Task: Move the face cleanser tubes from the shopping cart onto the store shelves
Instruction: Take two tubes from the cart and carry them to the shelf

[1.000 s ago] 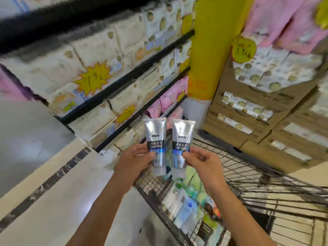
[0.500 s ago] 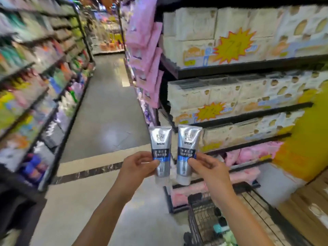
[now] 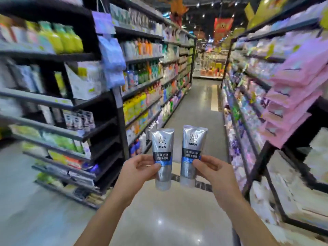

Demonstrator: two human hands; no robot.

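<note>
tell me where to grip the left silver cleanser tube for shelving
Pinch the left silver plastic tube at its flat mid-body, from its left edge, as the left hand does: it stands upright, cap down, leaving the cap free to seat.

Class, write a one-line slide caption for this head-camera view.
Left hand holds one silver tube, right hand another tube, caps down, in an aisle between stocked shelves.

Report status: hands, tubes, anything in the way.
Left hand pinches left tube; right hand pinches right tube. Both tubes upright, caps down, apart, not yet on shelves. Nothing seen blocking the aisle.
</note>
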